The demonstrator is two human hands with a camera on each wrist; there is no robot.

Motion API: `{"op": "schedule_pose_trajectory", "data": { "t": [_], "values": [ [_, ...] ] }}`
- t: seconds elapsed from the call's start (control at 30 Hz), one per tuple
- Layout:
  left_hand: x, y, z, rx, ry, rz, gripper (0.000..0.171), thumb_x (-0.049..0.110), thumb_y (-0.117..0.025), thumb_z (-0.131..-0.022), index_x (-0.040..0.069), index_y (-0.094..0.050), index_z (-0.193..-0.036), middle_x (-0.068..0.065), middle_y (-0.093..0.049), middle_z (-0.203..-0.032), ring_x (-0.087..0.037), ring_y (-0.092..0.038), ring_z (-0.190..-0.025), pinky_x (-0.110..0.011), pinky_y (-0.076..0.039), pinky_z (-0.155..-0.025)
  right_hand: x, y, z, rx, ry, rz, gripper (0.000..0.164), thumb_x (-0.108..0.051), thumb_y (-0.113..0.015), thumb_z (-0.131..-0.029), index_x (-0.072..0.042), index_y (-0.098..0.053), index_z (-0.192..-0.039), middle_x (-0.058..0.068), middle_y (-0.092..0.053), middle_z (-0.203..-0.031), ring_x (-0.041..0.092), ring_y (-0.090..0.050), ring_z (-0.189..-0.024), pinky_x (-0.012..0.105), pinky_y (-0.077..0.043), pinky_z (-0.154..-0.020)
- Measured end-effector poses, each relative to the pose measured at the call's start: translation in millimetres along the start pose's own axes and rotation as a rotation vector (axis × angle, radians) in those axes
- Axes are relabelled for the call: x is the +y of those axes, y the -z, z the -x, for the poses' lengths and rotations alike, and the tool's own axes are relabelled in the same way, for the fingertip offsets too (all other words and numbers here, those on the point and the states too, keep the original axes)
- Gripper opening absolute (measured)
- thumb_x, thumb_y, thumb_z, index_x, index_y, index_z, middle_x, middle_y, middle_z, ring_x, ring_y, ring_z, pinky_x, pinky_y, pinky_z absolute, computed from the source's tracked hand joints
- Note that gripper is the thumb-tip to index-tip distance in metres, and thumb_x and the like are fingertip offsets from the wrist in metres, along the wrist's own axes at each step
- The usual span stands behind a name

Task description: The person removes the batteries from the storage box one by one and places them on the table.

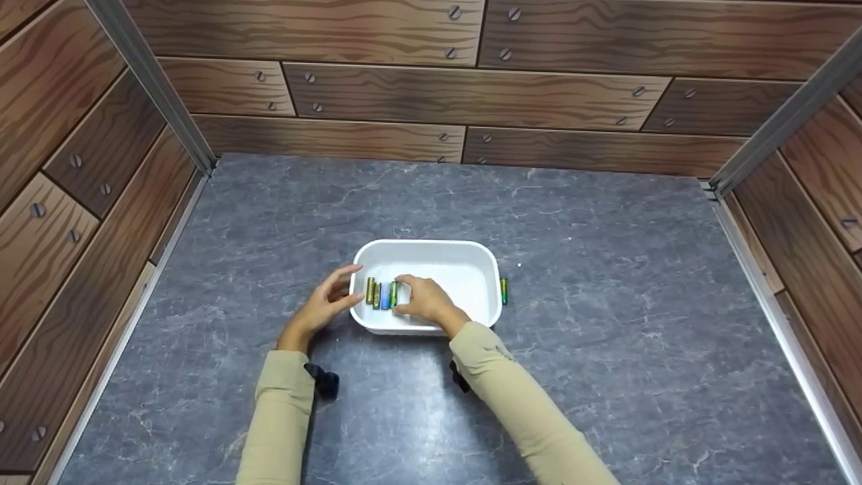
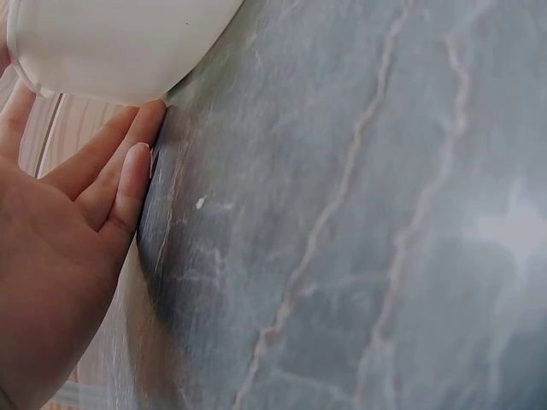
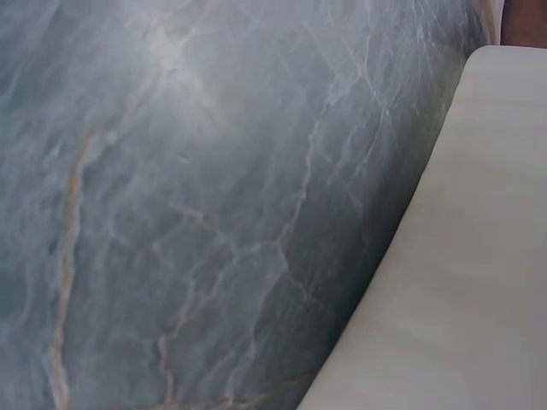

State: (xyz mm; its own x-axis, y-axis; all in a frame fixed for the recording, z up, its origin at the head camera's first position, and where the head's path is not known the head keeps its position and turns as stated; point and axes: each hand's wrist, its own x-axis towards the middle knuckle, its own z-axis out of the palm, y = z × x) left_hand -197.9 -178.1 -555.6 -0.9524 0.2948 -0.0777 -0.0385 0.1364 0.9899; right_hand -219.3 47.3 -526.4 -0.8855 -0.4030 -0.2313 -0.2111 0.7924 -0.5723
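Note:
A white plastic tub [image 1: 465, 252] stands on the grey marbled surface. Inside it, at its left end, several batteries [image 1: 377, 296] lie side by side in a row, gold ones at the left and a blue one beside them. At the row's right end, my right hand [image 1: 427, 301] pinches a green battery [image 1: 394, 294] end to end between thumb and finger. My left hand [image 1: 326, 304] rests against the tub's left end, fingers spread and fairly straight, thumb over the rim. In the left wrist view, the fingertips of that hand touch the outer wall of the tub [image 2: 120, 47].
Another green and gold battery [image 1: 504, 291] lies outside the tub, close along its right wall. Wood-patterned panels [image 1: 431, 94] enclose the surface at the back and both sides, with metal rails at the corners. A beige sleeve [image 3: 453, 248] fills the right wrist view's right side.

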Motion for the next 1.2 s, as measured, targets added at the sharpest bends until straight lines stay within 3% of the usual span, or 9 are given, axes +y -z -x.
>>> {"op": "schedule_pose_trajectory", "data": {
  "t": [0.4, 0.87, 1.2],
  "values": [
    [0.4, -0.7, -0.8, -0.007, -0.003, -0.022, 0.058, 0.01, -0.063, -0.092, 0.007, -0.038, -0.145, -0.03, -0.048, -0.141, -0.043, -0.05, -0.128, -0.035, -0.047, -0.1, -2.1, -1.7, -0.3, -0.004, -0.015, 0.016, 0.062, -0.024, -0.076, -0.081, -0.011, -0.052, -0.136, 0.017, -0.063, -0.131, 0.037, -0.058, -0.122, 0.046, -0.044, -0.106],
    [-0.6, -0.1, -0.5, 0.001, -0.004, -0.009, 0.058, 0.009, -0.064, -0.092, 0.008, -0.04, -0.144, -0.03, -0.048, -0.141, -0.043, -0.05, -0.129, -0.036, -0.046, -0.101, -5.0, -2.2, 0.0, 0.0, 0.026, 0.016, 0.056, -0.018, -0.075, -0.082, -0.007, -0.054, -0.132, 0.019, -0.065, -0.126, 0.036, -0.061, -0.116, 0.046, -0.046, -0.103],
    [-1.7, -0.1, -0.8, 0.01, 0.001, -0.006, 0.058, 0.007, -0.064, -0.091, 0.006, -0.04, -0.144, -0.03, -0.048, -0.141, -0.042, -0.052, -0.127, -0.032, -0.049, -0.096, -7.4, 6.8, 2.5, -0.004, 0.041, 0.023, 0.057, -0.018, -0.076, -0.082, -0.007, -0.054, -0.133, 0.018, -0.069, -0.106, 0.028, -0.06, -0.09, 0.045, -0.049, -0.09]
  ]
}}
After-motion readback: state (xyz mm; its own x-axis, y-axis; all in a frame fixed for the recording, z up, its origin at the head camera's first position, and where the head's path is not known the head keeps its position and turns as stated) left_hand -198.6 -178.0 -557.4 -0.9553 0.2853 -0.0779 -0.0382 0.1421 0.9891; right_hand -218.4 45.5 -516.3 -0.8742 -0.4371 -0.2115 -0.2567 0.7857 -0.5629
